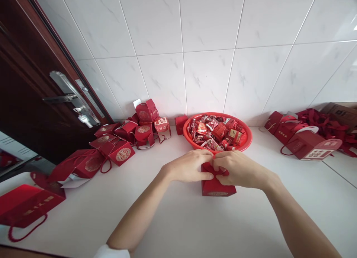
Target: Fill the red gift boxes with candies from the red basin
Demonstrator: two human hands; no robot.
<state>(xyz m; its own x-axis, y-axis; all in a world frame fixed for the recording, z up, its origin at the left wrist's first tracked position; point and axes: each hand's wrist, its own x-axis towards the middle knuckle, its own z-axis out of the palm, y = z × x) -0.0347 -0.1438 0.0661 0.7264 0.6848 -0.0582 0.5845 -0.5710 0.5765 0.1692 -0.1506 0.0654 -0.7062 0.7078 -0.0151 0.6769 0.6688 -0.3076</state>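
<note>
A small red gift box [219,187] stands on the white surface in front of me, with a gold pattern low on its near side. My left hand [192,165] grips its left upper part, the thumb lying along the near edge. Fingers curled, my right hand [237,168] closes on the top of the same box from the right. The fingers of both hands nearly meet there and hide the box's top. Just behind them is a red plastic basket [248,141] filled with wrapped candies [212,129].
Several red gift boxes [121,154] with cord handles are piled to the left, beside a dark door [30,72]. More boxes [309,142] lie at the right, near red ribbon-like material [318,118] and a brown carton [340,115]. A tiled wall [209,76] rises behind.
</note>
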